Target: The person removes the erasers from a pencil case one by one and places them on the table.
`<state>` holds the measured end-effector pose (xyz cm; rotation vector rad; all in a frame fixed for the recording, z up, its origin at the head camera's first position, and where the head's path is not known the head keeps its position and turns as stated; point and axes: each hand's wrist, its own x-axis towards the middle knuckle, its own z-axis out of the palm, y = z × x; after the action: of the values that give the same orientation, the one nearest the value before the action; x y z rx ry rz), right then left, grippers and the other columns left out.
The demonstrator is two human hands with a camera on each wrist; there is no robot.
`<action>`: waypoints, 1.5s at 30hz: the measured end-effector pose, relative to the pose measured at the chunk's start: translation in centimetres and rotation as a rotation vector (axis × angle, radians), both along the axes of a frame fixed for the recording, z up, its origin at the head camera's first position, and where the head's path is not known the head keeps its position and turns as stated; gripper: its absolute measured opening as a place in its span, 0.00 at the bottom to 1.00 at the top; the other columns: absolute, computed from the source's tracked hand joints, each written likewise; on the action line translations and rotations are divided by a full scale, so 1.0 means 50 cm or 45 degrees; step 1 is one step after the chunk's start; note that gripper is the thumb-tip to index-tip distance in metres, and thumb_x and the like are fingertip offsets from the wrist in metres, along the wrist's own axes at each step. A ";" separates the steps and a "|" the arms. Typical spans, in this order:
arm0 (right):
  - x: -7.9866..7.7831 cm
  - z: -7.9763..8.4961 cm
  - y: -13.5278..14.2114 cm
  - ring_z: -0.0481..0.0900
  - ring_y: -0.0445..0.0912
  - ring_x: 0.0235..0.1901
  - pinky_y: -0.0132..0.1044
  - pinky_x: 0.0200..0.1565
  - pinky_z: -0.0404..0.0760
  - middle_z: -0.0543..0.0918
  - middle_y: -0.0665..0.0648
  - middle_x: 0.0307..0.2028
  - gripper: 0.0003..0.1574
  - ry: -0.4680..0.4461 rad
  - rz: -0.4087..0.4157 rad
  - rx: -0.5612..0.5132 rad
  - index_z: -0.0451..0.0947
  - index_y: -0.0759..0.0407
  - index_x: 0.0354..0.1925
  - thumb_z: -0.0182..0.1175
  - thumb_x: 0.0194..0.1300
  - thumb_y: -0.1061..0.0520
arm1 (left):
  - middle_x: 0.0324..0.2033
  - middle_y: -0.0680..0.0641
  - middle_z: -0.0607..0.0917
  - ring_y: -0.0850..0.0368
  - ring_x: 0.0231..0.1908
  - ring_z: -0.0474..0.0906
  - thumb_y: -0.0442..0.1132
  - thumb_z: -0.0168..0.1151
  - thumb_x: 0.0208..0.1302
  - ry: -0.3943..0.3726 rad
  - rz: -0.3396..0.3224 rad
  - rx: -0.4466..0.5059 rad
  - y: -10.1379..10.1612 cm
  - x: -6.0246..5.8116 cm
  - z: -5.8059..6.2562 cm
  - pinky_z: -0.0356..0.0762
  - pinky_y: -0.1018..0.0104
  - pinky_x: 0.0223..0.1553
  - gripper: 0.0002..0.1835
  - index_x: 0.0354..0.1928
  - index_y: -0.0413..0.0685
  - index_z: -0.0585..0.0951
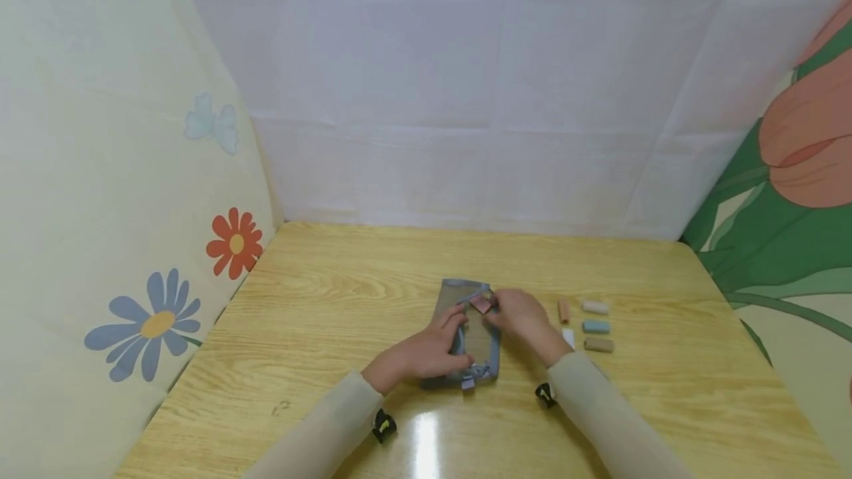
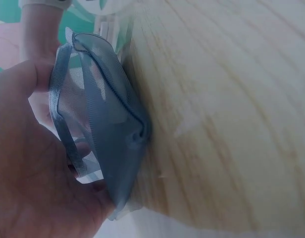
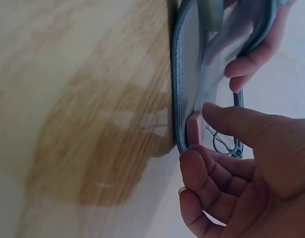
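A: Where to look for the pouch?

B: On the table [image 1: 319, 279], just in front of the person: a zippered mesh pouch [image 1: 478, 335] with blue-grey edging, lying lengthwise, with one edge lifted.

A: Held how?

B: By the left hand [image 1: 426, 353], with fingers hooked around the lifted edge and thumb nearer the close end. In the right hand [image 1: 522, 316], with fingers curled: a small pink block [image 3: 195, 128], seemingly pinched at the pouch's far right corner.

A: And nearby?

B: To the right, an orange block [image 1: 563, 310]; beyond it, in a column from far to near, a cream block [image 1: 595, 307], a teal block [image 1: 595, 327] and a brown block [image 1: 599, 344].

A: Likely to handle how?

B: Probably light, soft and floppy; apt to collapse without support. Best gripped by the bound edge or along the zipper [image 2: 115, 91], not by the thin mesh. As for the pink block, probably light and firm, perhaps slippery; best pinched across opposite sides with fingertips. Impossible to judge for fragility.
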<state>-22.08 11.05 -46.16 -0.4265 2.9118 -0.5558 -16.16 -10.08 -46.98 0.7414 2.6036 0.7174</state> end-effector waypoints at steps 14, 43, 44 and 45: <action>-0.017 -0.013 -0.019 0.85 0.56 0.40 0.48 0.39 0.84 0.87 0.64 0.42 0.20 -0.034 -0.053 0.107 0.84 0.61 0.40 0.69 0.64 0.45 | 0.80 0.43 0.48 0.45 0.76 0.54 0.60 0.55 0.66 -0.003 -0.023 -0.016 0.004 0.001 0.012 0.62 0.52 0.72 0.46 0.78 0.41 0.56; 0.016 0.008 -0.006 0.76 0.49 0.30 0.41 0.31 0.77 0.81 0.55 0.33 0.18 -0.152 -0.107 0.068 0.79 0.57 0.39 0.72 0.56 0.48 | 0.80 0.45 0.45 0.44 0.76 0.54 0.61 0.55 0.66 -0.045 0.015 -0.008 0.003 0.000 0.010 0.65 0.51 0.71 0.46 0.78 0.44 0.55; 0.017 0.009 -0.004 0.76 0.49 0.30 0.41 0.31 0.77 0.81 0.55 0.33 0.18 -0.156 -0.107 0.064 0.79 0.56 0.39 0.72 0.57 0.48 | 0.80 0.45 0.45 0.44 0.76 0.54 0.61 0.55 0.66 -0.046 0.015 -0.007 0.003 0.001 0.011 0.64 0.51 0.71 0.46 0.78 0.44 0.55; 0.019 0.009 -0.002 0.76 0.48 0.30 0.40 0.31 0.77 0.81 0.55 0.33 0.17 -0.156 -0.105 0.060 0.79 0.56 0.38 0.72 0.57 0.49 | 0.80 0.45 0.45 0.44 0.76 0.53 0.61 0.55 0.66 -0.049 0.016 -0.005 0.003 0.001 0.011 0.64 0.51 0.71 0.46 0.78 0.44 0.55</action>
<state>-21.15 10.93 -45.69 -0.2573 2.8282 -0.5042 -16.10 -9.93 -46.41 0.7039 2.5761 0.7230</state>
